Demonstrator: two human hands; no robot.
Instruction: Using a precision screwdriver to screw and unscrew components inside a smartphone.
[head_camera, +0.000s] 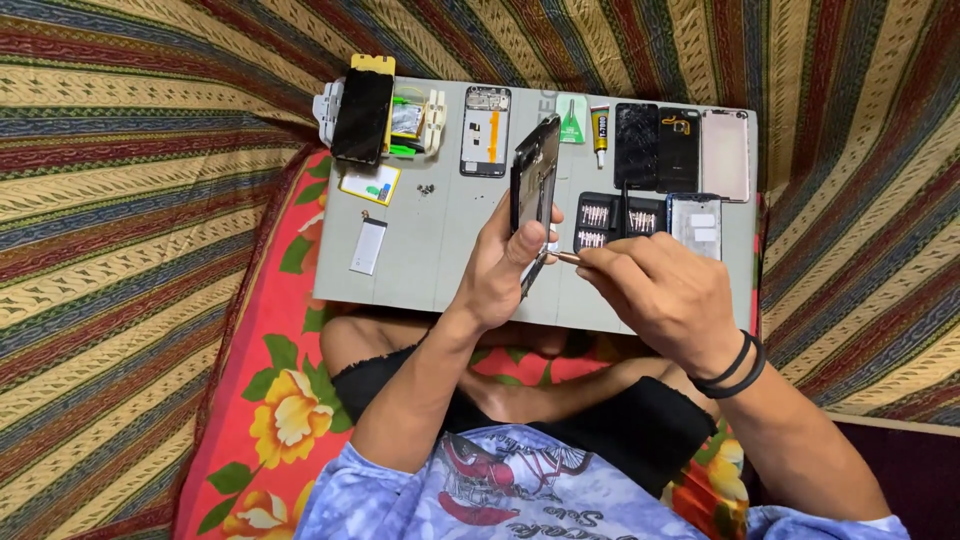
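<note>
Grey board (430, 260) lies across the person's lap, and above it the left hand (505, 265) clasps a dark phone frame (535, 175) upright on its edge, fingers wrapped around its lower end. The right hand (660, 285), a black band at its wrist, pinches a thin screwdriver (565, 257) whose tip points at the frame's bottom edge beside the left thumb. Just behind the hands sits an open black bit case (618, 218), with a small glue tube (599, 135), a white battery (368, 245) and several phone panels (680, 148) spread along the board.
</note>
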